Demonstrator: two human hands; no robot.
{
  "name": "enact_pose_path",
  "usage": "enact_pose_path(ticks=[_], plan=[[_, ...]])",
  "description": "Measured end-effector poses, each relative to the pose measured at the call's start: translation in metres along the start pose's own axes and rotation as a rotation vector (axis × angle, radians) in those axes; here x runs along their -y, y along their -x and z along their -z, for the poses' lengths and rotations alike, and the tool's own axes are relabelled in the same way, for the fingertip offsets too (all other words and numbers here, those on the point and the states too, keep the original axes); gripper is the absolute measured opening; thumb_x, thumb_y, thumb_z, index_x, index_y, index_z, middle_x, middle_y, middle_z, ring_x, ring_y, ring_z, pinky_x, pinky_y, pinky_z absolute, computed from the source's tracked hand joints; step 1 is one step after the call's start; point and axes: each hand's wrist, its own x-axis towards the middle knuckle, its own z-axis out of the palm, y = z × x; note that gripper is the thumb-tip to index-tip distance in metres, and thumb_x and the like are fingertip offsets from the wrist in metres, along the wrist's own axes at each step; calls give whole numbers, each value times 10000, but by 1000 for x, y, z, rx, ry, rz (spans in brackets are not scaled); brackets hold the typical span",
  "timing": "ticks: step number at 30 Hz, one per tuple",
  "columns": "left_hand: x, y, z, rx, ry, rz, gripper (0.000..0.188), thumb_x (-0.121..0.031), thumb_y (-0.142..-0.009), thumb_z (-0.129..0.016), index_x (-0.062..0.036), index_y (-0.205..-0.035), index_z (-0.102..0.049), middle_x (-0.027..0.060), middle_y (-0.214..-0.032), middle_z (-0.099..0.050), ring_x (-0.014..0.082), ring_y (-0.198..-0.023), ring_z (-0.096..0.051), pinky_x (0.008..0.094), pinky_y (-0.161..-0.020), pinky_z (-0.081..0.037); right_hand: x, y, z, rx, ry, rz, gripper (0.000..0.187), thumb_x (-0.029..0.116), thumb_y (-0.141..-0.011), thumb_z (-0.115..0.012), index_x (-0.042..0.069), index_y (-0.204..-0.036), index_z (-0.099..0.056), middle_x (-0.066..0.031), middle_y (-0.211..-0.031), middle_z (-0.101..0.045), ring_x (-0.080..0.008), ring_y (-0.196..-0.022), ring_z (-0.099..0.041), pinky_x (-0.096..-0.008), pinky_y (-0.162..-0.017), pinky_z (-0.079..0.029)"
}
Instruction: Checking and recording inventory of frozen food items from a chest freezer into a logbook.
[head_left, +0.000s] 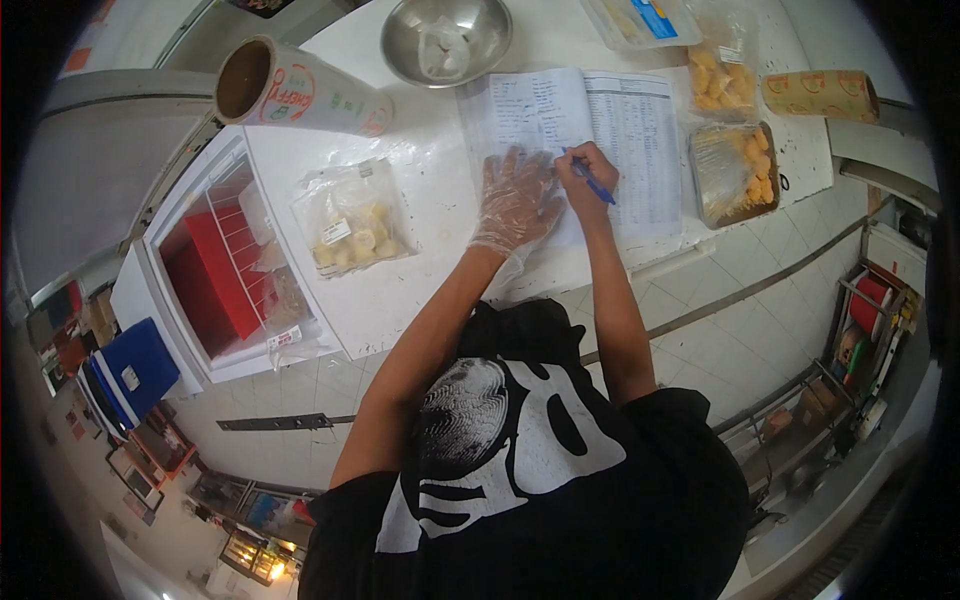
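An open notebook (545,98) with handwriting on its left page and a printed table on its right page lies on the white worktop. Flat across the lower part of the left page rests my left hand (515,200), in a clear plastic glove, fingers spread and holding nothing. My right hand (588,175), bare, grips a blue pen (597,188) just beside it. The pen's tip is near the handwritten page by the fold; my fingers partly hide it. My forearms cover the notebook's lower edge.
Left of the notebook lies a clear bag of pale yellow pieces (355,235). Behind stands a steel bowl (400,45) holding a plastic bag. A large film roll (330,95) lies far left, by an open freezer (180,340). Right are orange-food packs (712,185) and a smaller roll (815,95).
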Motion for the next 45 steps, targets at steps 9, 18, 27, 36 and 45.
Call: enact_pose_path(ticks=[9,18,27,36,45], plan=[[-4,-3,-1,50,-42,11,533,-442,-884,-670,-140,-1323,-665,80,-1488,-544,438,-1433,-386,615,-1147,-239,1,-1,6,19,53,-37,79,19,-823,-739,19,-820,-660,-37,-605,-623,-72,-548,-570,-253,-533,-454],[-5,-4,6,208,7,66,579,-431,-914,-637,-126,-1407,-614,98,-1558,-473,411,-1498,-324,671,-1208,-166,3,-1,5,39,96,-61,99,81,-803,-747,55,-810,-652,-107,-712,-672,-229,-620,-667,-339,-613,-531],[-5,-4,1,163,-5,58,565,-435,-917,-636,-153,-1407,-619,89,-1565,-478,412,-1501,-315,671,-1202,-170,1,-1,6,27,126,-41,94,77,-799,-746,60,-809,-654,-103,-696,-669,-226,-602,-669,-343,-597,-534],[-6,-5,2,199,-14,65,575,-455,-924,-623,-164,-1419,-608,82,-1571,-473,410,-1505,-311,671,-1201,-169,4,-2,7,19,98,-44,110,46,-797,-752,39,-803,-643,-82,-668,-647,-154,-586,-618,-301,-577,-500],[-5,-8,9,251,-58,50,567,-450,-923,-626,-167,-1414,-613,80,-1563,-477,418,-1492,-327,667,-1201,-185,-3,0,4,13,118,-44,106,19,-800,-740,22,-800,-634,-64,-695,-653,-98,-627,-601,-269,-599,-493]])
